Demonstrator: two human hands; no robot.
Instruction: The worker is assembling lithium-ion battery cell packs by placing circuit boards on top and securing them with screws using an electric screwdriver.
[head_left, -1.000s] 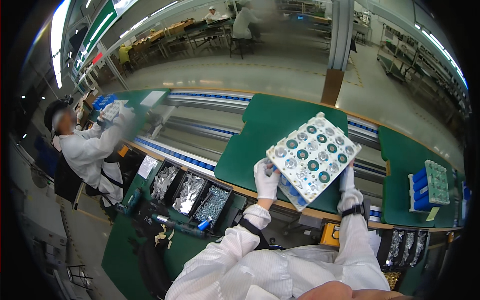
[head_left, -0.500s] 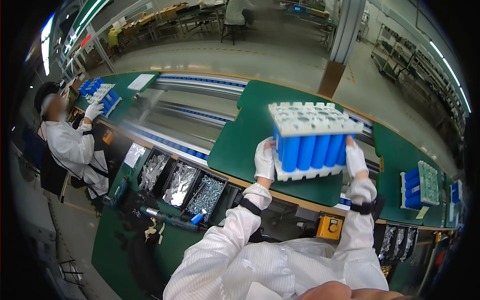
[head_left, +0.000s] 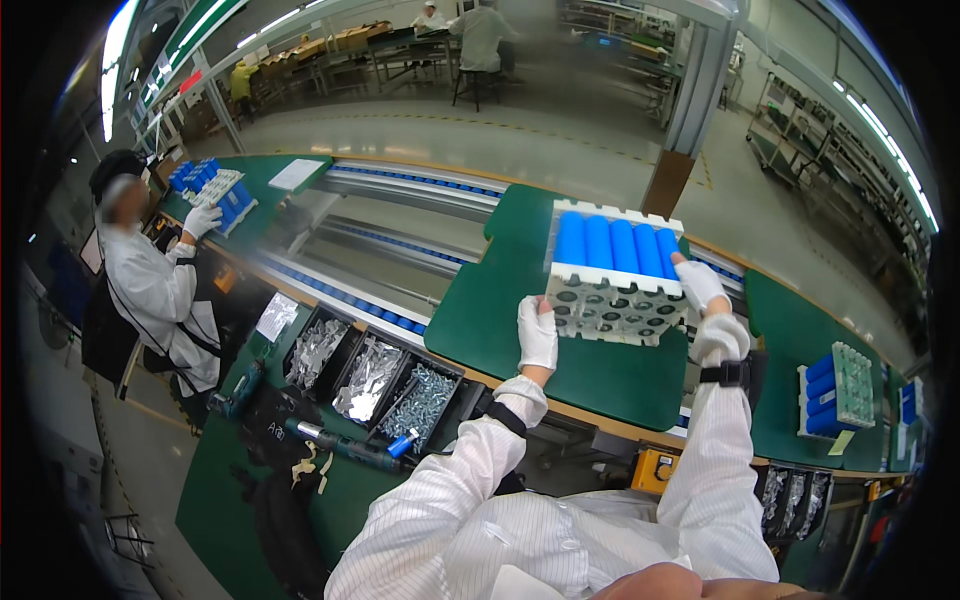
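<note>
A battery pack (head_left: 615, 246) of blue cylindrical cells between two white plastic holder plates is in front of me, over a green work board. One plate, with rows of round holes, faces me, and the blue cells show above it. My left hand (head_left: 537, 335), in a white glove with a bare thumb tip, grips the pack at its near left corner. On the right side, my gloved right hand (head_left: 703, 285) holds the pack, its thumb against the end cell. The fingers of both hands are partly hidden.
Black bins of metal strips (head_left: 368, 375) and screws (head_left: 418, 405) stand left of my left arm, beside a power screwdriver (head_left: 345, 443). Roller conveyors (head_left: 395, 243) run behind. Another pack (head_left: 838, 390) sits at right. At far left a co-worker (head_left: 155, 270) handles a similar pack.
The pack has tipped over in my hands: its holed plate, on top before, now faces me, and the cells have turned upward. My right hand has shifted slightly with it.
</note>
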